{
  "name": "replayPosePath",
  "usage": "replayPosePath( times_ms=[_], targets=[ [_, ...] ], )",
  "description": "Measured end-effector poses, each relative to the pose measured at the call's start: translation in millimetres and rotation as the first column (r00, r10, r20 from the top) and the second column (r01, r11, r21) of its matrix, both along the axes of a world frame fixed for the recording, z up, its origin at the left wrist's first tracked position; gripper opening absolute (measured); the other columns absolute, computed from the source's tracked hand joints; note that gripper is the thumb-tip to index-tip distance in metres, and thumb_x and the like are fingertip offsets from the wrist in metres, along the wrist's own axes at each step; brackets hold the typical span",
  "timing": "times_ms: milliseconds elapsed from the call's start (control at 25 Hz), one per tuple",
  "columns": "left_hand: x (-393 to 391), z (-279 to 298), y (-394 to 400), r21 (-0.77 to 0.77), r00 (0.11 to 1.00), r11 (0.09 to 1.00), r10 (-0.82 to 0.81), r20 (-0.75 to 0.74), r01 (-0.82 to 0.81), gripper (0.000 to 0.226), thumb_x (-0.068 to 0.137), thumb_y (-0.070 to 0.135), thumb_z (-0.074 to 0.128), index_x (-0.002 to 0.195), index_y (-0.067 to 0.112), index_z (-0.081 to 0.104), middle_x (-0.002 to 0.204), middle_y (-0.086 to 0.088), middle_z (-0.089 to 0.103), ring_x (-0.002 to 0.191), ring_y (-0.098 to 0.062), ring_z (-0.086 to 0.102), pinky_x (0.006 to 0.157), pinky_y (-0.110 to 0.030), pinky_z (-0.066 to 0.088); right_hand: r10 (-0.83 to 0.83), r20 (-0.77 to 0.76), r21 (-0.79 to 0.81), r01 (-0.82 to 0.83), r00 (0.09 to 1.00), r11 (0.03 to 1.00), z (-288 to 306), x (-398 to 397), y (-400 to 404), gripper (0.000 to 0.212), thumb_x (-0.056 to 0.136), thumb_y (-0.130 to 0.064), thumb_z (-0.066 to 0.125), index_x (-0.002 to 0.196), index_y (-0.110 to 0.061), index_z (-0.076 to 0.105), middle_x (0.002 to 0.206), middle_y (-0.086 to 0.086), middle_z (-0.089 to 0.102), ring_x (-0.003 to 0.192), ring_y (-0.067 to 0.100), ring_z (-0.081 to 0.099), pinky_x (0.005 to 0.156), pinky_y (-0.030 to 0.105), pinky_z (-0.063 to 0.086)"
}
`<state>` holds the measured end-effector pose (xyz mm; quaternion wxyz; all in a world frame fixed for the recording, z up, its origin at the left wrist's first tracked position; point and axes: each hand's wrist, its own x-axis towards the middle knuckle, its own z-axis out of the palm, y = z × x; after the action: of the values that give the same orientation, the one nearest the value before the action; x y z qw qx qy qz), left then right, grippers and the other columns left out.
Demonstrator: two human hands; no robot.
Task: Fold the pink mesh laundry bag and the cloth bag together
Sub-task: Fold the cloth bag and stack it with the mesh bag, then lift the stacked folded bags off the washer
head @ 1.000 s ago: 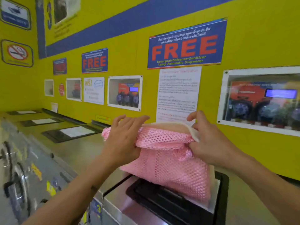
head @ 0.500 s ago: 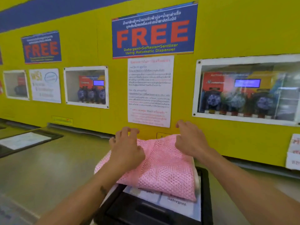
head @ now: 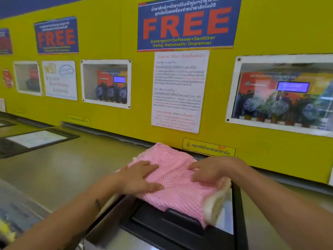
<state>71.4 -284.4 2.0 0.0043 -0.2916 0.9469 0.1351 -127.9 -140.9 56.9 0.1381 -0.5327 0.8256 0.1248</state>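
The pink mesh laundry bag point(head: 178, 188) lies folded on the black lid of a washing machine point(head: 173, 226). A cream cloth bag point(head: 217, 201) sticks out from under the mesh at the right edge. My left hand point(head: 138, 177) rests flat on the left part of the mesh, fingers spread. My right hand point(head: 212, 168) presses flat on the upper right part of the bundle. Neither hand pinches the fabric.
The bundle sits on a steel machine top point(head: 54, 170) that runs left along a yellow wall point(head: 111, 120). More black lids point(head: 36, 141) lie to the left. Posters and dispenser windows point(head: 281, 94) cover the wall just behind the bags.
One second ago both hands held the bundle's top edge up. They have since laid it down on the lid and now press flat on it, the hands sliding toward me.
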Motion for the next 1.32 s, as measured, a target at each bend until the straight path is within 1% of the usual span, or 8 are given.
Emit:
replayPosePath(
  times_ms=[80, 240, 440, 600, 720, 880, 1120, 1320],
  targets=[
    [21, 11, -10, 0.038, 0.986, 0.999, 0.006, -0.165, 0.001, 0.086, 0.075, 0.068, 0.062, 0.149, 0.040, 0.031, 0.162, 0.009, 0.020, 0.148, -0.013, 0.018, 0.120, -0.036, 0.013, 0.005, -0.050, 0.003, -0.005, 0.999, 1.000, 13, 7, 5, 0.045, 0.101, -0.031, 0.036, 0.139, -0.011, 0.051, 0.148, 0.011, 0.049, 0.132, 0.030, 0.047, 0.107, 0.043, 0.039],
    [44, 24, -9, 0.006, 0.788, 0.956, 0.246, -0.565, -0.294, 0.055, 0.085, 0.031, 0.061, 0.139, 0.025, 0.049, 0.145, -0.007, 0.048, 0.130, -0.024, 0.046, 0.106, -0.039, 0.036, -0.078, 0.068, -0.406, 0.099, 0.995, 0.908, -4, -8, 1, 0.036, 0.096, -0.026, 0.038, 0.128, -0.020, 0.055, 0.133, 0.007, 0.059, 0.104, 0.022, 0.057, 0.082, 0.036, 0.049],
    [41, 16, 37, 0.076, 0.904, 0.915, 0.404, -0.143, -0.397, 0.076, 0.091, 0.067, 0.025, 0.153, 0.022, 0.026, 0.159, -0.006, 0.031, 0.142, -0.030, 0.034, 0.113, -0.040, 0.028, -0.040, 0.293, -0.502, 0.189, 0.955, 0.844, -35, 4, -10, 0.056, 0.098, -0.030, 0.043, 0.151, -0.027, 0.026, 0.152, 0.011, 0.043, 0.129, 0.027, 0.047, 0.089, 0.030, 0.036],
    [19, 15, 36, 0.231, 0.875, 0.889, 0.442, -0.200, -0.396, 0.083, 0.087, 0.069, 0.031, 0.155, 0.031, 0.005, 0.162, -0.011, 0.020, 0.145, -0.036, 0.027, 0.115, -0.042, 0.025, -0.006, 0.372, -0.511, 0.210, 0.928, 0.834, -27, 18, -9, 0.061, 0.095, -0.023, 0.049, 0.151, -0.033, 0.029, 0.154, 0.001, 0.039, 0.117, 0.019, 0.059, 0.087, 0.030, 0.047],
    [16, 13, 35, 0.341, 0.810, 0.874, 0.462, -0.362, -0.346, 0.093, 0.077, 0.041, 0.062, 0.153, 0.041, 0.007, 0.158, -0.012, 0.027, 0.132, -0.035, 0.045, 0.103, -0.041, 0.041, 0.018, 0.677, -0.461, 0.405, 0.736, 0.790, -24, 13, -4, 0.065, 0.091, -0.006, 0.057, 0.145, -0.037, 0.040, 0.150, 0.000, 0.039, 0.087, 0.016, 0.065, 0.063, 0.028, 0.050],
    [36, 5, 35, 0.491, 0.708, 0.862, 0.425, -0.564, -0.126, 0.089, 0.076, -0.004, 0.060, 0.144, 0.047, 0.034, 0.129, 0.004, 0.045, 0.082, -0.011, 0.061, 0.061, -0.019, 0.052, 0.093, 0.910, -0.296, 0.478, 0.403, 0.827, -24, 9, 2, 0.058, 0.089, 0.003, 0.059, 0.139, -0.026, 0.052, 0.141, 0.009, 0.051, 0.107, 0.026, 0.058, 0.095, 0.042, 0.047],
    [78, -5, 47, 0.681, 0.465, 0.730, 0.585, -0.665, 0.056, 0.068, 0.083, -0.017, 0.054, 0.128, 0.032, 0.062, 0.096, 0.021, 0.064, 0.073, -0.022, 0.063, 0.061, -0.033, 0.053, 0.259, 0.650, -0.615, 0.294, 0.714, 0.732, -8, 69, 22, 0.066, 0.080, 0.006, 0.064, 0.130, -0.036, 0.061, 0.144, -0.009, 0.039, 0.122, 0.022, 0.053, 0.085, 0.033, 0.047],
    [146, -3, 81, 0.675, 0.312, 0.712, 0.607, -0.731, 0.194, 0.060, 0.086, -0.011, 0.054, 0.127, 0.032, 0.064, 0.133, -0.002, 0.060, 0.091, -0.022, 0.064, 0.077, -0.035, 0.051, 0.433, 0.505, -0.791, 0.199, 0.747, 0.578, -5, 134, 59, 0.075, 0.077, 0.009, 0.059, 0.133, -0.041, 0.058, 0.126, -0.007, 0.059, 0.089, 0.018, 0.068, 0.081, 0.040, 0.056]
  ],
)
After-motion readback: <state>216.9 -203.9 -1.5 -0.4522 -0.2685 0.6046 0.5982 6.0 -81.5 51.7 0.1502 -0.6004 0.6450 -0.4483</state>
